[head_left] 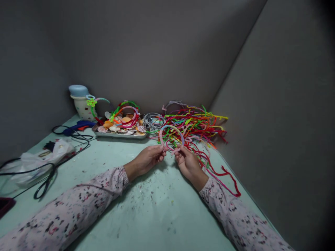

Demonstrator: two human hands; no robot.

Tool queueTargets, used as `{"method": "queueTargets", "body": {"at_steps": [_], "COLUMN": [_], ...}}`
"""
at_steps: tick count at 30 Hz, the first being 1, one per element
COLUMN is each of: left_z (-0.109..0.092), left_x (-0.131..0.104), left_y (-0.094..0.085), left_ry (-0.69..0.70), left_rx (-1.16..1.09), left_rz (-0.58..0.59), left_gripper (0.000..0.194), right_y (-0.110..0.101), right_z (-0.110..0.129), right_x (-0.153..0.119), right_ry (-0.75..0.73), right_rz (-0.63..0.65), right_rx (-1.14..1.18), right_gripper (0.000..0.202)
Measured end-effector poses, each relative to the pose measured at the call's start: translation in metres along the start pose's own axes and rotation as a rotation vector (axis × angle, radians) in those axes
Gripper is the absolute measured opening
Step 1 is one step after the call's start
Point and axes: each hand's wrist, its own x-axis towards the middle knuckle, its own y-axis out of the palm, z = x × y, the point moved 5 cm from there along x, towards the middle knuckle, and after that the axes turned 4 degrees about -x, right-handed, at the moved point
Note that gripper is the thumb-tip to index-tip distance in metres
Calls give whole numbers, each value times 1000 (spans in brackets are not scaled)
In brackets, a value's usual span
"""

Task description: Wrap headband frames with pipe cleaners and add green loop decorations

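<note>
Between my two hands a headband (171, 126) wrapped in fuzzy pink, yellow and blue pipe cleaner stands up as an arch. My left hand (149, 158) pinches its left end. The right end is pinched by my right hand (188, 163), where a short pink tail sticks out towards the left. Both hands are a little above the table. Just behind the headband lies a loose pile of colourful pipe cleaners (199, 120), and several red and pink strands trail down past my right wrist.
A metal tray (123, 136) of seashells holds more wrapped headbands. Beside it lie bare grey hoops (154, 120). Left of the tray are a cream tumbler (83, 106), a blue glue gun (78, 127), black cables (53, 170) and a white plastic bag (36, 165). Grey walls border the green table (157, 216).
</note>
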Motion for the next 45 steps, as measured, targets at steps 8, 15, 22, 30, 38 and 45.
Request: {"method": "queueTargets", "body": {"at_steps": [8,15,22,30,38,45], "left_z": [-2,-48,-102,-87,-65,-52], "left_x": [-2,10,24,26,23,32], "left_y": [3,-23,-38,-63,-53,-59], "left_ry": [14,196,480,515,493,322], "left_rx": [151,345,406,493,774,682], "left_rz": [-27,-333,-500,-550,-457,-391], "left_gripper": [24,35,26,23,24,34], "right_y": [2,6,19,25,17,22], "right_z": [2,7,-20,-26,0,21], "right_x": [-1,-6,-20,-24,-19,-8], "right_ry": [0,36,221,318,165,-161], "right_rz": [1,46,197,257,281,224], "right_rx": [-16,-97,-412,-754,-1336,-1631], "right_gripper": [8,11,27,33,50,30]}}
